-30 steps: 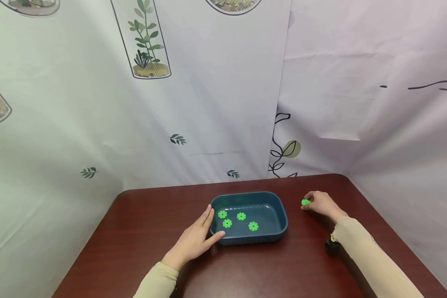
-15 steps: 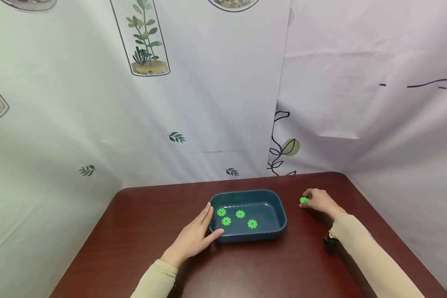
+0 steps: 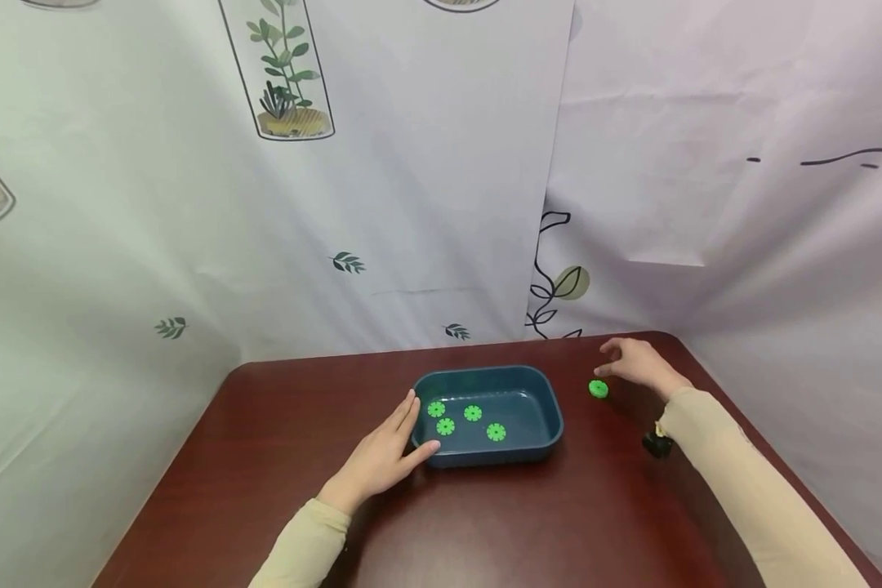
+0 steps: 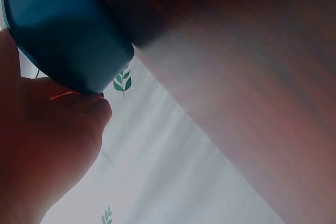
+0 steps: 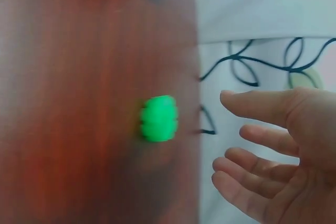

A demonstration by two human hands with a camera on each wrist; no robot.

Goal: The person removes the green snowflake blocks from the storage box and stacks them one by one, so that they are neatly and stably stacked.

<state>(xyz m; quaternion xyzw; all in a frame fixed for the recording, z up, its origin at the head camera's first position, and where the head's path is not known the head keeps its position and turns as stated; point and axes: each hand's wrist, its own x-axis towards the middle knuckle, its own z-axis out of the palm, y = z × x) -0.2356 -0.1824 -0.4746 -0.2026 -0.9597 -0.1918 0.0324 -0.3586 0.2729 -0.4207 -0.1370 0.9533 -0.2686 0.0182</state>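
Note:
A dark blue rectangular tray (image 3: 485, 458) stands on the table with several flat green notched discs (image 3: 496, 432) lying inside. My left hand (image 3: 378, 459) rests against the tray's left end, fingers straight along the outside and thumb at the front rim. The left wrist view shows that hand touching the tray's wall (image 4: 68, 30). To the right of the tray lies another green notched disc (image 3: 599, 389), which looks thick; whether it is one piece or a stack I cannot tell. My right hand (image 3: 638, 364) hovers just beyond it, fingers apart from it and holding nothing.
The reddish-brown table (image 3: 529, 523) reaches back to a white printed cloth (image 3: 426, 204) along the far side. Cloth also hangs at left and right. A small black object (image 3: 657, 444) sits at the right wrist, under the sleeve.
My right hand has let go of the green disc and lifted away from it, up and slightly back. The disc stays on the table. My left hand keeps its place at the tray.

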